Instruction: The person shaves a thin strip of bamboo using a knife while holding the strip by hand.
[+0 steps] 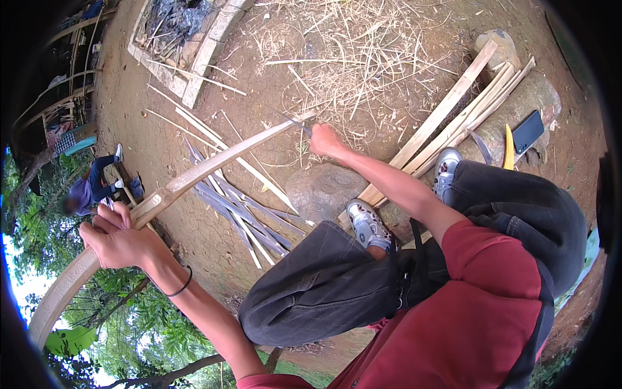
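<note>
A long, pale split bamboo strip (207, 165) runs from the lower left rim up to the middle of the view, with a node partway along. My left hand (120, 240) is closed around it near that node. In my right hand (326, 141) is a knife, its thin dark blade (304, 128) lying across the strip's far end. The fingers of that hand are wrapped round the handle, which they hide. Whether the edge is cutting into the bamboo I cannot tell.
Pale shavings (369, 58) cover the ground ahead. Cut strips (240, 207) lie beside a stone (324, 191). Longer slats (447, 110) rest against a log (541, 97) bearing a phone (528, 133) and a yellow curved object (509, 148). Another person (81, 198) sits far left.
</note>
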### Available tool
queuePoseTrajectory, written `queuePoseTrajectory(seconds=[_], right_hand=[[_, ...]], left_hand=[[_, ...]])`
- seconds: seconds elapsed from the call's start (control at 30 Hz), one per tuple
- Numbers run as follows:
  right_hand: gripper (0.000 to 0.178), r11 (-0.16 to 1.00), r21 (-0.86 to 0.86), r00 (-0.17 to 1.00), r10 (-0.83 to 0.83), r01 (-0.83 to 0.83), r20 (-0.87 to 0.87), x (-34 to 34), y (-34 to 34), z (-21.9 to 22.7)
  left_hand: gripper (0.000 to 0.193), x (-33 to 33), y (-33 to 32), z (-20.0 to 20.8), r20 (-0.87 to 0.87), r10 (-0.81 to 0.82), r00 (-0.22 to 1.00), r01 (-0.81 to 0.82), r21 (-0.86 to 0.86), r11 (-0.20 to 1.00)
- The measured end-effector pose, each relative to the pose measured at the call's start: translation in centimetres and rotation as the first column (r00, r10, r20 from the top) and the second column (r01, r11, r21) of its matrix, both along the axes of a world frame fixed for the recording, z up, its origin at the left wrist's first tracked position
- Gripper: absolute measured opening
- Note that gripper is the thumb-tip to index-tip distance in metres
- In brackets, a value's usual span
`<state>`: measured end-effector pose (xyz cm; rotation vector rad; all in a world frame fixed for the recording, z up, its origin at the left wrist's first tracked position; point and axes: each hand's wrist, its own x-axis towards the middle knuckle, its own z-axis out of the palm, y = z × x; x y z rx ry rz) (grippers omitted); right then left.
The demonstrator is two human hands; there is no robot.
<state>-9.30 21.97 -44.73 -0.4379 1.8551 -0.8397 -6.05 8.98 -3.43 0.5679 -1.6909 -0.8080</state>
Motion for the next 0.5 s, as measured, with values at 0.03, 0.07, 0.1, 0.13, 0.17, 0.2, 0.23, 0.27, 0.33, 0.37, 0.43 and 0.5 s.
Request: queuePoseTrajectory(seconds=[0.03, 0.07, 0.1, 0.13, 0.17, 0.2, 0.23, 0.27, 0.33, 0.37, 0.43, 0.5], right_hand=[[0.016, 1.000, -0.016, 0.999, 0.001, 0.000, 0.053, -0.1, -0.2, 1.2], [0.016, 0.997, -0.074, 1.000, 0.016, -0.018, -0.019, 0.2, -0.1, 1.6], [0.017, 0.990, -0.132, 0.995, 0.028, -0.040, -0.091, 0.5, 0.1, 2.1], [0.017, 0.980, -0.190, 0.987, 0.027, -0.058, -0.159, 1.1, 0.3, 2.2], [0.018, 0.991, -0.132, 0.992, -0.014, -0.002, -0.126, 1.5, 0.5, 0.8], [0.018, 0.996, -0.072, 0.994, -0.059, 0.052, -0.094, 1.9, 0.7, -1.6], [0.019, 0.995, -0.008, 0.993, -0.099, 0.099, -0.070, 2.3, 1.2, -4.3], [0.020, 0.991, 0.052, 0.985, -0.117, 0.124, -0.125, 1.6, 2.0, -5.3], [0.018, 0.996, 0.047, 0.995, -0.070, 0.074, -0.077, 0.4, 2.0, -4.9], [0.018, 0.999, 0.039, 0.998, -0.034, 0.036, -0.046, 0.3, 1.9, -4.1], [0.019, 0.989, -0.114, 0.984, -0.105, 0.089, -0.141, 1.1, 0.4, -2.2], [0.021, 0.967, -0.254, 0.996, -0.053, 0.033, -0.072, 0.6, -0.4, 1.4]], left_hand=[[0.038, -0.5, 0.1, -0.1, -0.009, 0.006, 1.000, -0.006, 0.003, 1.000], [0.038, -0.9, 0.5, 0.0, -0.007, 0.015, 1.000, -0.015, 0.005, 1.000], [0.038, -1.1, 0.8, -0.1, -0.006, 0.026, 1.000, -0.026, 0.006, 1.000], [0.039, -1.3, 1.2, -0.1, 0.022, 0.032, 0.999, -0.031, -0.009, 0.999], [0.039, -1.5, 1.3, 0.0, 0.022, 0.035, 0.999, -0.035, 0.001, 0.999], [0.039, -1.7, 1.4, 0.0, 0.022, 0.038, 0.999, -0.038, 0.010, 0.999], [0.039, -1.8, 1.7, 0.1, 0.018, 0.045, 0.999, -0.046, 0.022, 0.999], [0.040, -1.7, 1.6, 0.1, -0.001, 0.045, 0.999, -0.045, 0.023, 0.999], [0.040, -1.6, 1.6, -0.1, -0.007, 0.087, 0.996, -0.087, 0.034, 0.996], [0.040, -1.3, 1.9, -0.1, -0.003, 0.120, 0.993, -0.120, 0.034, 0.992], [0.040, -1.2, 1.3, -0.1, 0.003, 0.011, 1.000, -0.011, 0.009, 1.000], [0.040, -0.8, 1.0, -0.1, 0.025, -0.014, 1.000, 0.015, -0.015, 1.000]])
